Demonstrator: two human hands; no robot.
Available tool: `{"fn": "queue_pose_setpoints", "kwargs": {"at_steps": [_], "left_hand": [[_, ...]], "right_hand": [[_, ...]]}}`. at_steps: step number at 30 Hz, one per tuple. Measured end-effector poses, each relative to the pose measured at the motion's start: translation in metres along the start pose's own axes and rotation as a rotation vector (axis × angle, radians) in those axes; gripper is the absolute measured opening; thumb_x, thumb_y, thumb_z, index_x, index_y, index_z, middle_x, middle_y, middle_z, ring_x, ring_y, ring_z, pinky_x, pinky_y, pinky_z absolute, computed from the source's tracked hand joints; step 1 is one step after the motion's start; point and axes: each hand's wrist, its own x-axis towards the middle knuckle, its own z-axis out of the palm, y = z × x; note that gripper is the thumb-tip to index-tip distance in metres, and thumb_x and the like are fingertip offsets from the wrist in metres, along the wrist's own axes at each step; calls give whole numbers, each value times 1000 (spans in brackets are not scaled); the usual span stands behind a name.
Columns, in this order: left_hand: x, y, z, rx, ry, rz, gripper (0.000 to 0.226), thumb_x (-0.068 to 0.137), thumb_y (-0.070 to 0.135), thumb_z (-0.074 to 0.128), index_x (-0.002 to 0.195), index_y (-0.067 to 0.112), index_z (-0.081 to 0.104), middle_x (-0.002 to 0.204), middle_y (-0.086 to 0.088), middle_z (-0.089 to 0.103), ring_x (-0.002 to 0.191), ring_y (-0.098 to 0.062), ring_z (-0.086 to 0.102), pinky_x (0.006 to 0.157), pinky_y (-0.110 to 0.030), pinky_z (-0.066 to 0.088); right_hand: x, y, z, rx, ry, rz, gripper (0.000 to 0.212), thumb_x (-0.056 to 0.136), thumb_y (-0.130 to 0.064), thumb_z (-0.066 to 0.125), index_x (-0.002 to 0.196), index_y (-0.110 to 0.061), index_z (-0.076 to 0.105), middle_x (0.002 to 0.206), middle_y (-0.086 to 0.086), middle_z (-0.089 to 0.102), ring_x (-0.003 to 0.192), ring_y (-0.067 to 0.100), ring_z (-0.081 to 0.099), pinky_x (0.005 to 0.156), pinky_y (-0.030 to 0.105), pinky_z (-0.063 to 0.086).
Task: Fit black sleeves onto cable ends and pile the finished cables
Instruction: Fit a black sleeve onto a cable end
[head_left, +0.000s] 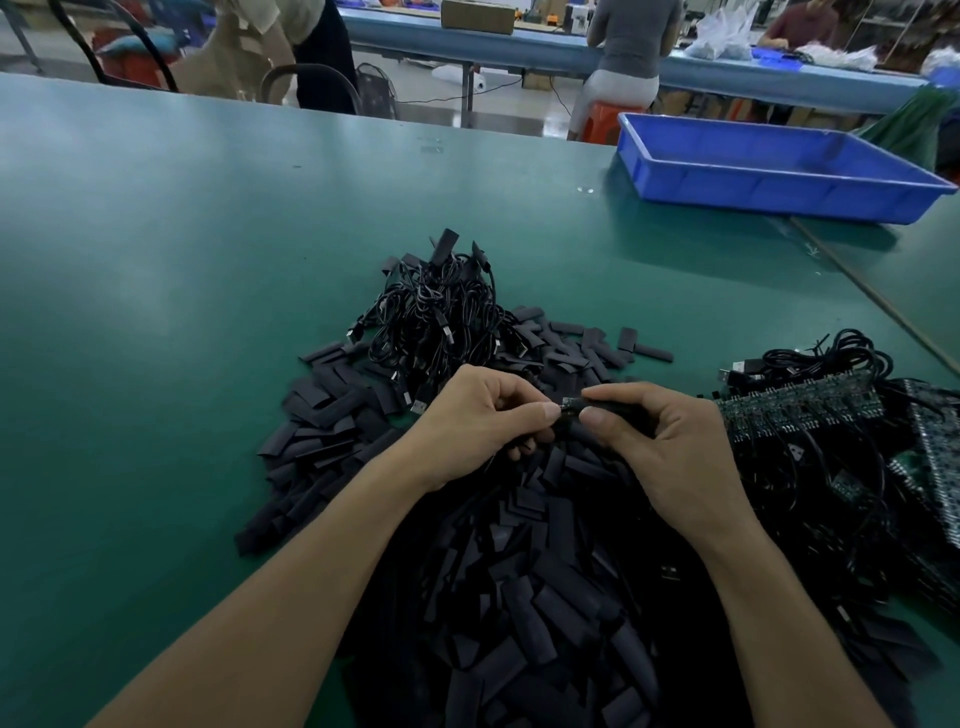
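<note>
A big heap of flat black sleeves (519, 571) covers the green table (182, 260) in front of me. My left hand (478, 421) pinches a cable end (570, 403) between thumb and fingers. My right hand (660, 447) grips a black sleeve (608, 400) right against that end, the two meeting between my thumbs. Behind my hands lies a tangled pile of finished cables (441, 312) with sleeved ends sticking up. At my right sits a bundle of cables with green circuit boards (810, 410).
A blue plastic tray (779, 192) stands at the far right of the table. A seam (883, 306) runs diagonally along the right side. Beyond the table are chairs (311, 88) and people at a blue workbench (519, 52).
</note>
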Motion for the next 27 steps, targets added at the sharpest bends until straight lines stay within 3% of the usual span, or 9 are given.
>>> {"fn": "queue_pose_setpoints", "kwargs": {"at_steps": [6,16,23,27], "left_hand": [[1,-3,1,129,4,56,13,96,14,67,86,10,74,69,-1,71,58,-9,61,55,-18,50],[2,-6,2,241,15,115,10,95,15,68,87,12,74,66,7,70,57,-6,62,55,-19,51],[2,-6,2,217,8,100,13,97,14,65,88,10,74,70,0,71,59,-8,63,56,-20,50],[2,-6,2,163,29,61,15,97,15,64,89,7,74,69,1,72,59,-8,63,56,-19,50]], "right_hand": [[-1,0,-3,-11,-38,9,23,73,-39,75,96,-38,74,89,-20,75,83,0,71,76,15,53],[-1,3,3,-92,3,-42,20,84,-22,78,89,-41,73,84,-23,73,80,0,70,73,14,51],[0,1,7,-65,-9,-23,25,81,-20,80,94,-40,73,89,-26,73,83,-3,69,77,13,52],[0,2,9,-6,120,25,37,76,-22,85,103,-42,69,83,-14,74,77,4,71,73,20,56]]}}
